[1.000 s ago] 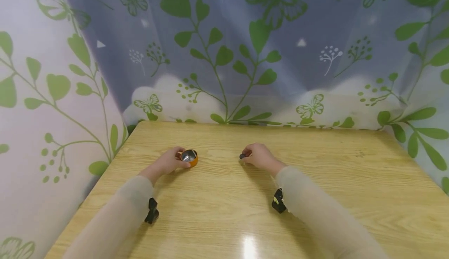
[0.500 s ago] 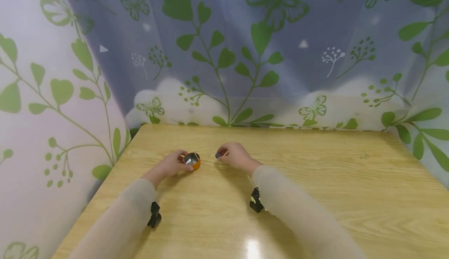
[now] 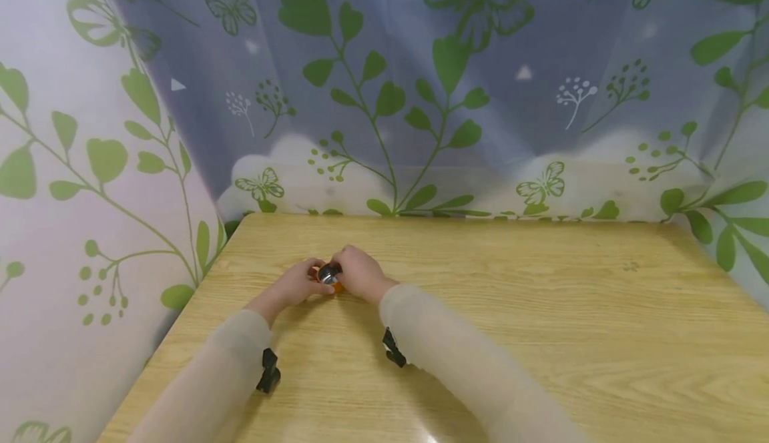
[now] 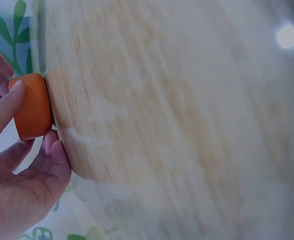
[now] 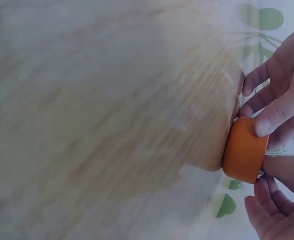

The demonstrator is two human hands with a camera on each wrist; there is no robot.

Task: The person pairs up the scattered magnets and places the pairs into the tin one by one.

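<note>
A small orange cup (image 3: pixel 328 275) with a shiny metal inside stands upright on the wooden table, left of centre. Around its left side, my left hand (image 3: pixel 293 283) grips it between thumb and fingers; the left wrist view shows the cup's smooth orange wall (image 4: pixel 33 107) close up. My right hand (image 3: pixel 362 276) reaches over the opposite rim, its fingertips drawn together at the mouth of the cup. The small dark purple round object that it pinched is hidden behind those fingers now. In the right wrist view, thumb and fingertips meet right beside the orange cup (image 5: pixel 244 150).
The light wooden table (image 3: pixel 510 309) stretches wide to the right and toward the front. Behind it hangs a blue and white curtain (image 3: pixel 396 116) with green leaves and butterflies; a similar leafy cloth (image 3: pixel 72 216) rises along the left edge. Each wrist carries a black camera.
My right hand has moved left across the table with the small dark purple round object, up to the cup's rim. The left hand keeps its grip on the cup, almost in place.
</note>
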